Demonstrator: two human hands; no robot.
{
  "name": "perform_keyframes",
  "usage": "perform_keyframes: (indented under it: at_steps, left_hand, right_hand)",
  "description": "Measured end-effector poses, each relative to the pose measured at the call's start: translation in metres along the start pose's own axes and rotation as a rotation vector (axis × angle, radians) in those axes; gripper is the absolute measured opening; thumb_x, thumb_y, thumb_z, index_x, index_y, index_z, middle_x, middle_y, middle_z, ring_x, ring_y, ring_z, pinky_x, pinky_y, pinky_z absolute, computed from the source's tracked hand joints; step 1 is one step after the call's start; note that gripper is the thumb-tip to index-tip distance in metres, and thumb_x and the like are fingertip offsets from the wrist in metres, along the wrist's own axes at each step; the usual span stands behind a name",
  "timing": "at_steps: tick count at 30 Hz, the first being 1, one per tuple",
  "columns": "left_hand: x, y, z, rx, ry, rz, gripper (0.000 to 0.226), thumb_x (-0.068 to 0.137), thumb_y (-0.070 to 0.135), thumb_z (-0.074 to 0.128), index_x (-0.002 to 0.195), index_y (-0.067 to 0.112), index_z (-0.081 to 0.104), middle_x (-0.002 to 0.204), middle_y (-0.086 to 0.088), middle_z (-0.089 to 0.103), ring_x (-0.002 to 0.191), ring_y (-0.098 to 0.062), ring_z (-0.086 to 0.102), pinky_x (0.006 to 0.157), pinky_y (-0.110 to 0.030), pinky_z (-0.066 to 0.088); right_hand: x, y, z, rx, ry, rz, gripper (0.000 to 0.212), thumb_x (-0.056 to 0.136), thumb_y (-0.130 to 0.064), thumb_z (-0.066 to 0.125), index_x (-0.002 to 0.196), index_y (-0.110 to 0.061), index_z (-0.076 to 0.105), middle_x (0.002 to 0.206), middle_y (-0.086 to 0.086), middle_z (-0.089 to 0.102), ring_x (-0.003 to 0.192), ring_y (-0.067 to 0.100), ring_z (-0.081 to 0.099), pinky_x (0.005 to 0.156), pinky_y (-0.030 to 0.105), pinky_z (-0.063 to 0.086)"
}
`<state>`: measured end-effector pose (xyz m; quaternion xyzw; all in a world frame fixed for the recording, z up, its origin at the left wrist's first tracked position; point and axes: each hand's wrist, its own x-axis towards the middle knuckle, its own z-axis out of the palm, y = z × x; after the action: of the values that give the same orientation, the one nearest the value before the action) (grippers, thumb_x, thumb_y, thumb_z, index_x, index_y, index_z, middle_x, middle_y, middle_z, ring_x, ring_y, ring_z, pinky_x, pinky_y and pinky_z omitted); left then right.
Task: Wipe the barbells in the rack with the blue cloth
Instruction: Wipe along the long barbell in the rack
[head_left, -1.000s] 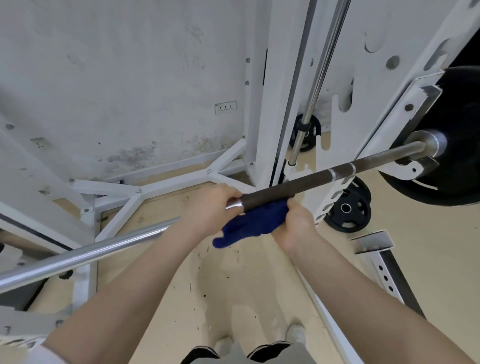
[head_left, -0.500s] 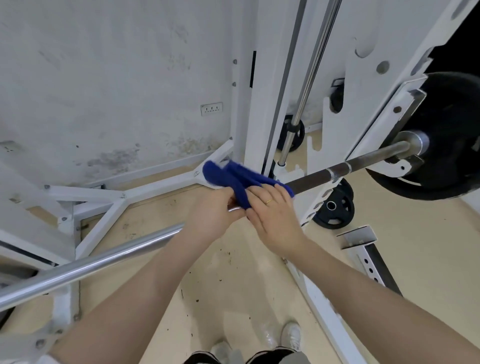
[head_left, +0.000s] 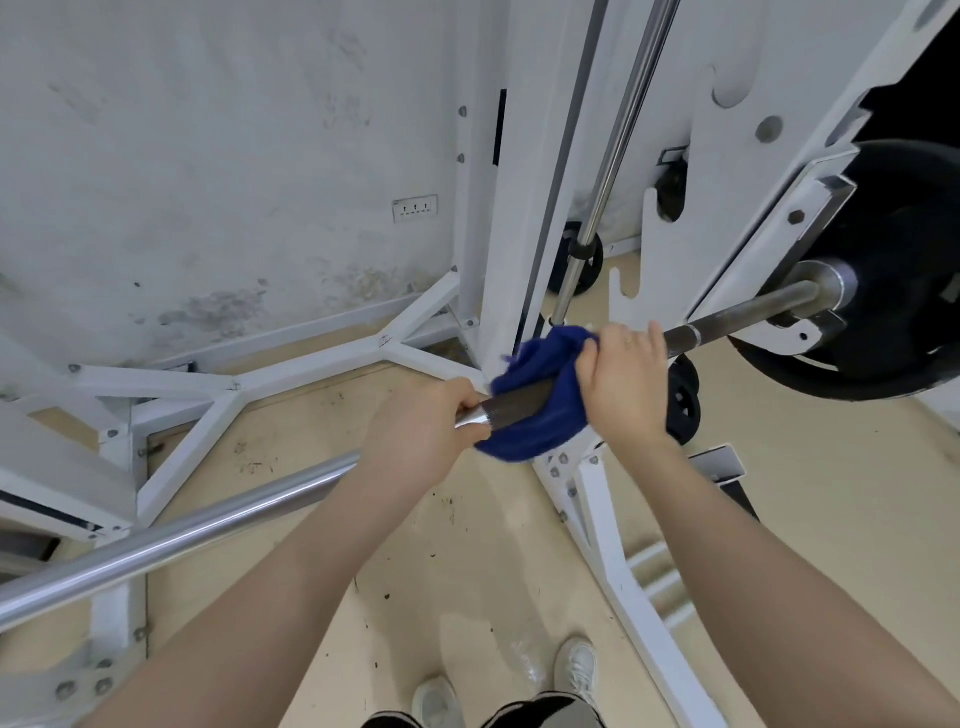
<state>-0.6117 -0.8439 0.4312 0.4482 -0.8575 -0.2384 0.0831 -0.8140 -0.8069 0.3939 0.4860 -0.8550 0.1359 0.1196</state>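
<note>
A long steel barbell (head_left: 208, 530) runs from lower left up to a black weight plate (head_left: 904, 291) on its right end, resting in the white rack (head_left: 524, 218). My left hand (head_left: 421, 431) grips the bar near its middle. Just to the right of it, the blue cloth (head_left: 540, 415) is draped around the dark knurled part of the bar. My right hand (head_left: 623, 384) holds the cloth against the bar from above, fingers curled over it. A second chrome bar (head_left: 618, 140) stands upright behind.
White rack base struts (head_left: 218, 389) spread across the tan floor at the left. Small black plates (head_left: 683, 400) lean by the rack's right foot, and a metal bracket (head_left: 719, 462) lies on the floor. My shoes (head_left: 571, 665) show at the bottom. A stained wall is behind.
The cloth went from hanging under the bar, to lifted above it, to wrapped around it. My right hand moved right along the bar with the cloth. My left hand kept its grip.
</note>
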Motion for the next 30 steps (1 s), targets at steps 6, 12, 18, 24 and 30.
perform_keyframes:
  at_steps: [6,12,18,24,30]
  left_hand:
    - [0.000,0.007,-0.004,-0.041,-0.040,-0.041,0.016,0.086,0.029,0.061,0.097,0.018,0.061,0.091,-0.005,0.068,0.083,-0.023,0.060,0.068,-0.032,0.046]
    - [-0.004,0.008,0.002,0.099,0.015,-0.018,0.019,0.089,0.029,0.054,0.104,0.018,0.061,0.098,-0.002,0.067,0.088,-0.020,0.057,0.066,-0.028,0.041]
    - [-0.011,0.017,0.015,0.062,0.269,0.109,0.034,0.088,0.016,0.056,0.121,0.013,0.056,0.126,-0.002,0.056,0.123,-0.023,0.040,0.099,-0.023,0.028]
    - [0.008,0.103,0.041,-0.050,0.222,0.257,0.028,0.090,0.017,0.052,0.118,0.015,0.057,0.119,0.000,0.058,0.112,-0.016,0.047,0.095,-0.019,0.031]
    - [0.011,0.227,0.111,-0.366,-0.088,0.305,0.033,0.090,0.035,0.053,0.120,0.019,0.053,0.118,0.005,0.058,0.105,-0.009,0.052,0.087,-0.023,0.041]
  right_hand:
    - [-0.032,-0.045,0.002,0.208,0.103,-0.270,0.039,0.091,-0.024,0.027,0.076,-0.006,0.059,0.075,0.010,0.061,0.072,0.030,0.055,0.076,0.037,0.041]
    - [0.006,0.031,0.004,-0.050,0.140,-0.203,0.048,0.092,-0.028,0.027,0.080,-0.001,0.065,0.080,0.015,0.068,0.091,0.035,0.061,0.108,0.045,0.028]
    - [0.027,0.086,-0.010,0.145,0.063,0.144,0.033,0.100,-0.021,0.035,0.100,0.006,0.055,0.105,0.025,0.055,0.098,0.038,0.048,0.090,0.046,0.037]
    - [-0.012,0.131,-0.055,0.766,0.021,0.228,0.021,0.102,-0.021,0.029,0.091,-0.012,0.044,0.075,-0.001,0.046,0.065,0.012,0.044,0.056,0.027,0.031]
    - [-0.022,0.207,-0.104,1.303,-0.168,0.302,0.024,0.101,-0.029,0.039,0.081,-0.024,0.051,0.080,-0.002,0.055,0.078,0.012,0.056,0.074,0.032,0.045]
